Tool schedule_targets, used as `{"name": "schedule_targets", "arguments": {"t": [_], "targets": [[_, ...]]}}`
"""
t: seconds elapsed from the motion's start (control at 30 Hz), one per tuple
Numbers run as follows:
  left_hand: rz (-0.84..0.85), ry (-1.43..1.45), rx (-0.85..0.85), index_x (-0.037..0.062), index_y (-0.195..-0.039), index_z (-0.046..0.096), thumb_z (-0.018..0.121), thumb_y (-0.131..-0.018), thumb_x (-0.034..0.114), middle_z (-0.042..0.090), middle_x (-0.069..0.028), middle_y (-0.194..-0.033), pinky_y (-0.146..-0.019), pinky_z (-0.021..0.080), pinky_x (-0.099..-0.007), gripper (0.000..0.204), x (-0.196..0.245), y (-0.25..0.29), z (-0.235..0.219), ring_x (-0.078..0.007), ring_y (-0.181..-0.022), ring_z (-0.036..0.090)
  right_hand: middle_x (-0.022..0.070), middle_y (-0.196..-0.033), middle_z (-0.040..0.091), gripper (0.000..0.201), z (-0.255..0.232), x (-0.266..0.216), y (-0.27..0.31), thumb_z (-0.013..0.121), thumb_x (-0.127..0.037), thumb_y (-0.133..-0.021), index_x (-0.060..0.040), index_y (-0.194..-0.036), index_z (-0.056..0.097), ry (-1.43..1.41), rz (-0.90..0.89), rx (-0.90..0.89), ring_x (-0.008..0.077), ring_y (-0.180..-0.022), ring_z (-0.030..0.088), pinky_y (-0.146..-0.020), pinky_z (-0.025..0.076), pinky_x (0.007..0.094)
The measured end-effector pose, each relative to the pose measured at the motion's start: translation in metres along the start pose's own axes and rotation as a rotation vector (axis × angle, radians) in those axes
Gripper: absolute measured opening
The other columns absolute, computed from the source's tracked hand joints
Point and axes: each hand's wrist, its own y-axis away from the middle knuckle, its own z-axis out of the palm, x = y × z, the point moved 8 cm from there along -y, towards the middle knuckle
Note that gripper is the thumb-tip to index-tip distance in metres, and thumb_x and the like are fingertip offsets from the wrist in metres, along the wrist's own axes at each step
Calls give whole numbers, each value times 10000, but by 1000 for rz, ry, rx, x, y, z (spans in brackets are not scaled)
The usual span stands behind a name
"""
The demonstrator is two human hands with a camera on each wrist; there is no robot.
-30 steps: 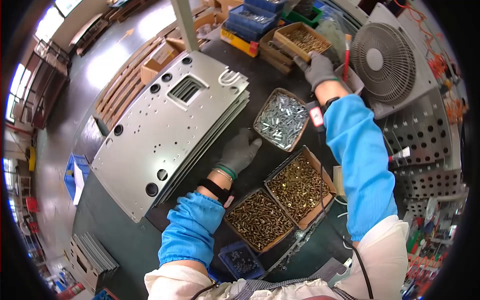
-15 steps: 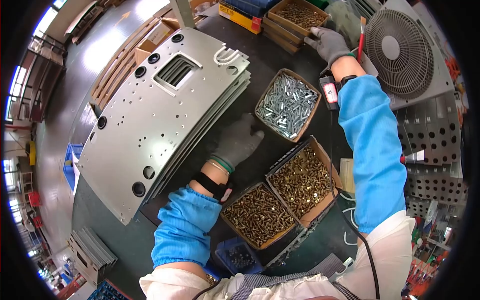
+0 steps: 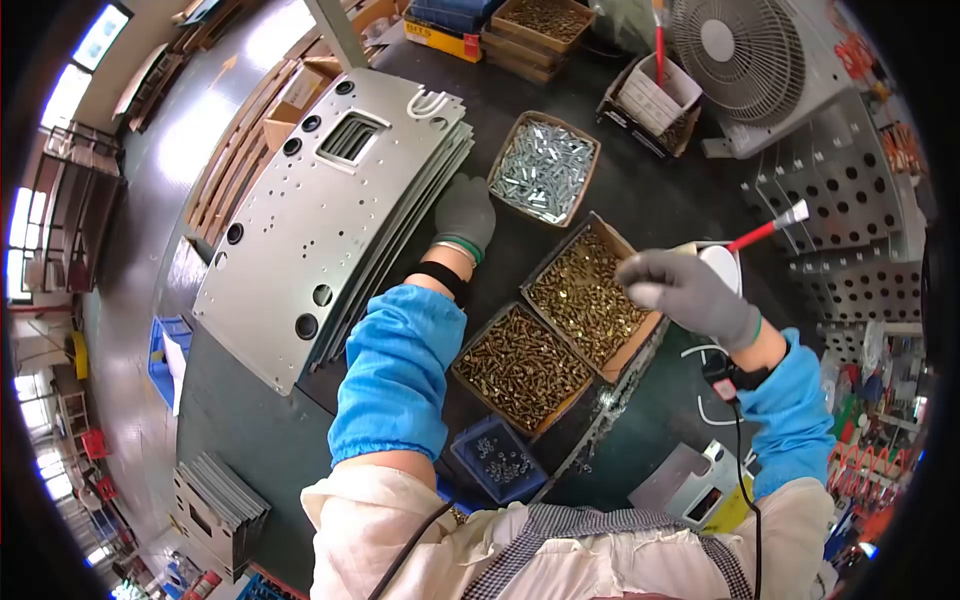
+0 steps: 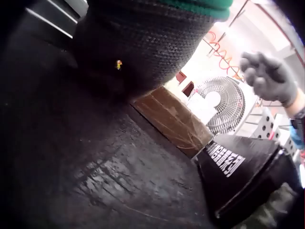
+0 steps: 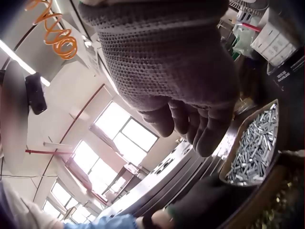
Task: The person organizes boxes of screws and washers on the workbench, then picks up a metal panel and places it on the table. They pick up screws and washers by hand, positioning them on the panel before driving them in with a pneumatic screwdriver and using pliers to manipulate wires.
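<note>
My gloved left hand (image 3: 465,214) rests on the dark tabletop between the stack of grey metal plates (image 3: 300,220) and the cardboard box of silver pins (image 3: 545,168). Its fingers point away from me, and nothing shows in its grip. My gloved right hand (image 3: 695,293) hangs over the right side of the box of brass-coloured screws (image 3: 585,300). In the right wrist view the fingers (image 5: 207,133) of that hand droop in a loose curl with nothing between them. A second box of longer brass-coloured screws (image 3: 522,368) adjoins the first.
A blue bin (image 3: 498,460) with small metal parts sits near me. Beyond the right hand lie a red-handled brush (image 3: 765,228) and perforated metal panels (image 3: 840,210). At the back stand a fan (image 3: 740,60), a white container (image 3: 655,100) and stacked trays (image 3: 535,30).
My right hand has left the tray at the back and come toward me, over the screw boxes. The left hand stays beside the plates, with its thumb closer in. The head view has shifted.
</note>
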Motion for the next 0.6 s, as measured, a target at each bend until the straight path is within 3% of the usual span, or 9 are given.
{"name": "schedule_targets", "arguments": {"t": [0.17,0.3,0.37,0.5,0.53,0.6], "targets": [[-126,-166,-140,67,-1012,651,503,-909,146,636,-172,-1079,-804,542,-434,197,8,-5,0,-354,-985,650,92,-1042,666,309,14,33,74,619,-145,-881,4,-1151,631,55,141,89,169,-985,614,-894,483,329],[-182,-203,-119,84,-1003,680,491,-925,147,651,-148,-1100,-820,545,-421,214,15,10,-7,-329,-997,661,73,-1016,659,297,26,40,118,630,-130,-882,15,-1141,628,20,105,76,152,-967,607,-881,482,307],[-164,-253,-187,84,-1011,682,493,-926,147,662,-153,-1102,-825,546,-416,216,19,12,-8,-331,-1007,663,78,-1012,661,303,26,37,135,635,-138,-879,14,-1142,628,-49,138,72,158,-962,610,-876,484,310],[-158,-267,-257,79,-1022,683,506,-923,147,686,-162,-1086,-829,546,-414,214,24,15,-15,-331,-1010,670,84,-1007,668,305,22,54,133,632,-137,-863,10,-1131,640,-11,124,87,158,-948,616,-874,486,299],[-174,-226,-226,74,-1031,679,521,-915,146,699,-168,-1045,-822,547,-423,209,20,15,-17,-324,-1001,675,125,-1019,678,322,21,73,129,621,-179,-868,-13,-1143,641,-1,127,97,215,-966,634,-875,493,336],[-195,-150,-157,35,-1046,652,551,-894,142,701,-185,-990,-774,557,-422,211,13,13,-19,-330,-925,691,143,-1040,680,325,23,102,122,625,-192,-866,-11,-1135,645,83,120,116,249,-987,639,-890,493,359]]}}
